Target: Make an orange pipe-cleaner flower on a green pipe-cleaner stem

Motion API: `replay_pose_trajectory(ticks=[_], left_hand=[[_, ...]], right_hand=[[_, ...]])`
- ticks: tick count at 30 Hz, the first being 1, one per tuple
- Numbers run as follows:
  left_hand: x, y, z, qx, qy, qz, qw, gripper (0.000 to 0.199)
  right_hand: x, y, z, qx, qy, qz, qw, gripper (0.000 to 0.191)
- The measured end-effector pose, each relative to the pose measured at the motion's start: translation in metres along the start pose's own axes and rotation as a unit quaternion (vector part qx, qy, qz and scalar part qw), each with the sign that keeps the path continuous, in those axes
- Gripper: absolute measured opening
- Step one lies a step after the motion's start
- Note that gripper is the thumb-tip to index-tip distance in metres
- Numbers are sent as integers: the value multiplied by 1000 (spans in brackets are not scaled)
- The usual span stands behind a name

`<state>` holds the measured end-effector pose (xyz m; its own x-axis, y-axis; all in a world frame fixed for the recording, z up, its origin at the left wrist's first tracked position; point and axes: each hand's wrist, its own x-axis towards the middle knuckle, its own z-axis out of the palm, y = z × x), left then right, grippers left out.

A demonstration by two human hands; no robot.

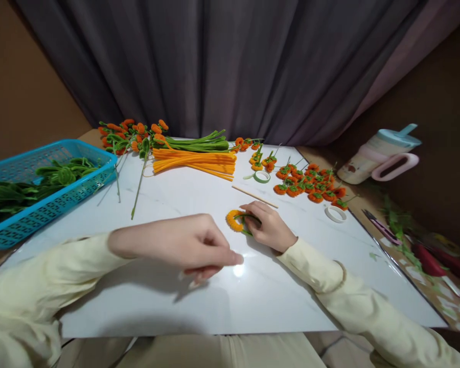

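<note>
A small yellow pipe-cleaner flower [234, 220], curled into an open ring with green pipe cleaner at its inner side, lies at the middle of the white board. My right hand [267, 225] closes its fingers on the green part; the palm hides some of it. Nearer to me, my left hand [199, 245] hovers above the board, slightly blurred. One of its digits points right and others hang lower, apart from it, and I see nothing held in them. Just beyond my right hand lies a thin wooden stick [255, 196].
Orange pipe cleaners [193, 162] and green pipe cleaners [199, 144] lie at the back. Several orange flowers [310, 181] sit right, near green tape [261, 177] and white tape [336, 214]. A blue basket [72, 189] stands left, a tumbler [383, 153] right, scissors [381, 226] beyond the board's edge.
</note>
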<state>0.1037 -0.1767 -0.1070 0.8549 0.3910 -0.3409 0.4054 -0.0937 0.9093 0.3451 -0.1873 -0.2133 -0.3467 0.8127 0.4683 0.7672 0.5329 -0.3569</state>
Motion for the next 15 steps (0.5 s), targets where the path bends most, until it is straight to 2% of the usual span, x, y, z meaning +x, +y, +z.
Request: replay_pose_trajectory(ticks=[2,3,6,9,12,15], left_hand=[[26,-4,3,-18,-64,-49,997,45],[38,-10,4,-35,-56,-59,996,44],[64,-35,5,-80,-12,-76,994,46],[74,-52,4,-127,46,-81,987,53],[76,-56,7,-199,82,-55,975,52],[76,-52,11,-268,123,-4,956,39]], right_hand=[[-1,0,1,9,-7,3,1000,25],[-1,1,2,11,-3,1,1000,23],[-3,1,2,6,27,-5,1000,21],[-4,-1,0,-4,61,5,998,24],[-6,-5,-1,-7,92,34,995,27],[-7,-10,0,-3,106,54,993,29]])
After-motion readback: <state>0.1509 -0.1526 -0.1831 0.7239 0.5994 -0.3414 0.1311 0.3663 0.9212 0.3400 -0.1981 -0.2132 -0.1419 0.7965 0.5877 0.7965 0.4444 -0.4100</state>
